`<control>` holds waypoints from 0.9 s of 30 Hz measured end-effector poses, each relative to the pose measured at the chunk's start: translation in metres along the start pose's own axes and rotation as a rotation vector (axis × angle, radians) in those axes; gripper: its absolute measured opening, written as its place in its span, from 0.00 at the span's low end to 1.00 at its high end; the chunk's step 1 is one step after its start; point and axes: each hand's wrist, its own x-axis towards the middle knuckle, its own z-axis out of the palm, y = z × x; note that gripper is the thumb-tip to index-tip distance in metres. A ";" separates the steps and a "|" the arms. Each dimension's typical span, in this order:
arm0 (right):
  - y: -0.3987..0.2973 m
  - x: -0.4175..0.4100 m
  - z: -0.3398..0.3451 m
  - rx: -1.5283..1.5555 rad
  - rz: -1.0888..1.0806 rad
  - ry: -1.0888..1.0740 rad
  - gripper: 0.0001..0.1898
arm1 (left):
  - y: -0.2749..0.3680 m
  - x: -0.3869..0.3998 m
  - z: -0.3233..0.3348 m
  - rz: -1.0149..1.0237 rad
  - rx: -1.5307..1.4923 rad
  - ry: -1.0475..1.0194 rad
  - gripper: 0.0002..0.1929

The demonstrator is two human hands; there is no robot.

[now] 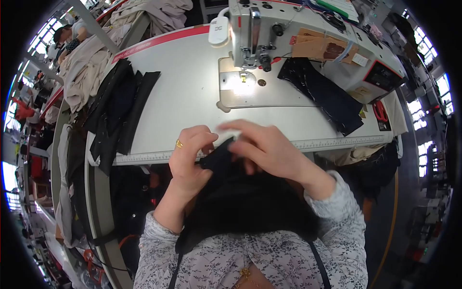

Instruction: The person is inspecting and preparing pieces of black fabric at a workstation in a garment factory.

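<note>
A dark fabric piece (220, 155) rises between my hands at the table's front edge; its lower part merges with black cloth over my lap. My left hand (191, 155), with a gold ring, pinches the piece's left edge. On its other side is my right hand (263, 148), blurred, its fingers bent at the fabric's upper right; whether they grip it cannot be told. Beyond my hands stands an industrial sewing machine (252, 36), its lamp lighting the needle plate (234, 85).
Dark cut fabric pieces (119, 104) hang over the table's left front edge. Another dark piece (321, 94) lies right of the needle. Red-handled scissors (380, 111) are at the far right. A ruler strip (310, 143) runs along the front edge. A person (74, 34) works at upper left.
</note>
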 end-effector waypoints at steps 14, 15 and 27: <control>-0.040 0.031 -0.040 -0.440 -0.181 0.095 0.06 | -0.032 -0.046 -0.017 -0.770 -0.704 -0.710 0.14; -0.034 0.029 -0.048 -0.431 -0.257 0.163 0.06 | -0.039 -0.051 -0.019 -0.764 -0.810 -0.729 0.12; 0.047 0.008 -0.068 -0.219 -0.032 0.471 0.05 | 0.003 -0.043 -0.021 -0.915 -1.069 -0.322 0.36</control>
